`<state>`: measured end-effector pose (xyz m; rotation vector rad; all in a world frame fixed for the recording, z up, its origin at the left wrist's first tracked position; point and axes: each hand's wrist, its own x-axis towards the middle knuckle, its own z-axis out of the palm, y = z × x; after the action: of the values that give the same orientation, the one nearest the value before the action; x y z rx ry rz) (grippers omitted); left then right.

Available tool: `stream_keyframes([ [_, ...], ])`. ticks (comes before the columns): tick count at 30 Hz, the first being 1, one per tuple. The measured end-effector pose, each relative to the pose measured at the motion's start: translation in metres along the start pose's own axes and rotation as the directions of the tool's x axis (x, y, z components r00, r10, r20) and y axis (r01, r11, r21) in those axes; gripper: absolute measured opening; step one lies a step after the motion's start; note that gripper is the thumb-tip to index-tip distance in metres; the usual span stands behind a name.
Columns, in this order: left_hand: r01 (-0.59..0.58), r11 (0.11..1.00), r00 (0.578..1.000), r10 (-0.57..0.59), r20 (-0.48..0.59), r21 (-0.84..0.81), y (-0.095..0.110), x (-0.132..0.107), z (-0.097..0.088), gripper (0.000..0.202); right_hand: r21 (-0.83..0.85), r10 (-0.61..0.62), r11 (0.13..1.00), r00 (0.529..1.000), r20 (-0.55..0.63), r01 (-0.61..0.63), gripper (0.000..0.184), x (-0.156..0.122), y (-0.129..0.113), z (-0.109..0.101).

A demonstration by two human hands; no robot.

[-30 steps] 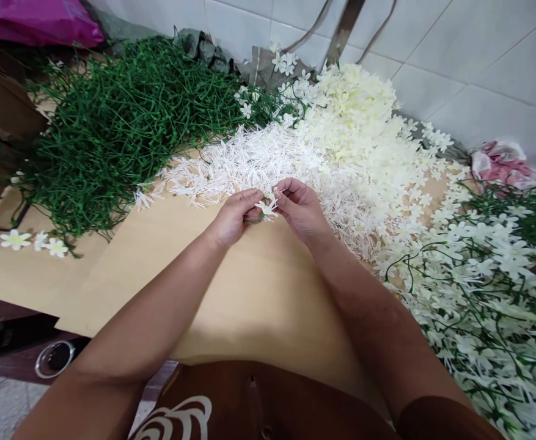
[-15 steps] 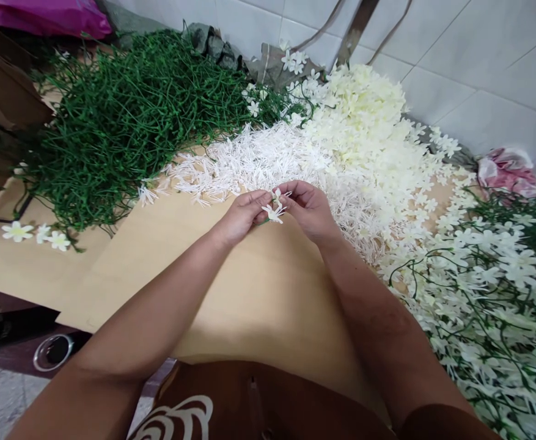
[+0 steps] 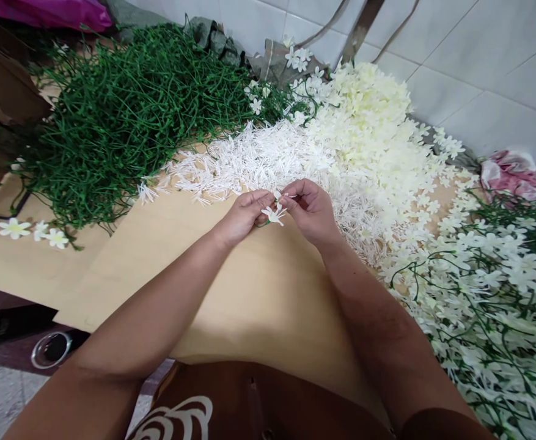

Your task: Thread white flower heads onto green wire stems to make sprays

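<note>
Above the middle of the cardboard, my left hand (image 3: 249,214) is closed in a pinch on an artificial flower stem, mostly hidden by the fingers. White artificial flowers (image 3: 274,214) stick out between my two hands, with a bit of green stem beneath. My right hand (image 3: 311,211) pinches at a small white piece by the upper flower, its fingertips almost touching my left thumb; the piece is too small to make out fully. Just behind my hands lies a heap of thin white stamen pieces (image 3: 268,156).
A large heap of green plastic stems (image 3: 143,110) lies at the back left. Cream petals (image 3: 368,116) are piled by the tiled wall. Stemmed white flowers (image 3: 492,305) cover the right side. Loose blossoms (image 3: 57,238) lie on the cardboard (image 3: 125,269) at left, near a brown box (image 3: 6,91).
My right hand's fingertips have shifted slightly towards the left at the upper flower. My left hand keeps its pinch. The view has tilted very slightly.
</note>
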<state>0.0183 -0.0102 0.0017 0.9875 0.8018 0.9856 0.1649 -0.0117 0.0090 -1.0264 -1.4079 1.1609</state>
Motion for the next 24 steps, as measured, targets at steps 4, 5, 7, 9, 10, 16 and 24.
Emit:
stream_keyframes([
  [4, -0.001, 1.0, 0.999, 0.001, 0.041, 0.0, -0.002, 0.001, -0.002, 0.049, 0.077, 0.005, 0.997, 1.0, 0.007, -0.005, 0.045, -0.001, 0.004, 0.001],
  [5, 0.001, 1.0, 0.999, 0.0, 0.054, -0.003, -0.003, 0.001, -0.002, 0.051, 0.103, 0.016, 0.995, 1.0, 0.007, -0.016, 0.044, -0.001, 0.006, 0.001],
  [7, 0.004, 1.0, 0.998, -0.004, 0.059, -0.009, -0.005, 0.001, -0.003, 0.052, 0.161, 0.04, 0.986, 0.999, 0.009, -0.041, 0.043, -0.001, 0.01, 0.002],
  [9, 0.012, 1.0, 0.999, -0.012, 0.035, -0.013, -0.007, 0.001, -0.003, 0.05, 0.214, 0.062, 0.975, 0.998, 0.023, -0.066, 0.043, -0.001, 0.014, 0.002],
  [10, 0.018, 1.0, 1.0, -0.018, 0.022, -0.014, -0.007, 0.001, -0.003, 0.048, 0.238, 0.073, 0.968, 0.997, 0.036, -0.08, 0.042, -0.001, 0.017, 0.002],
  [16, 0.041, 0.999, 0.998, -0.041, 0.055, 0.001, -0.007, 0.001, -0.005, 0.041, 0.365, 0.148, 0.908, 0.972, 0.184, -0.207, 0.039, -0.002, 0.025, -0.003],
  [24, 0.031, 0.998, 0.984, -0.041, 0.171, 0.063, -0.007, 0.001, -0.009, 0.048, 0.389, 0.135, 0.897, 0.968, 0.212, -0.21, 0.039, -0.003, 0.023, -0.003],
])
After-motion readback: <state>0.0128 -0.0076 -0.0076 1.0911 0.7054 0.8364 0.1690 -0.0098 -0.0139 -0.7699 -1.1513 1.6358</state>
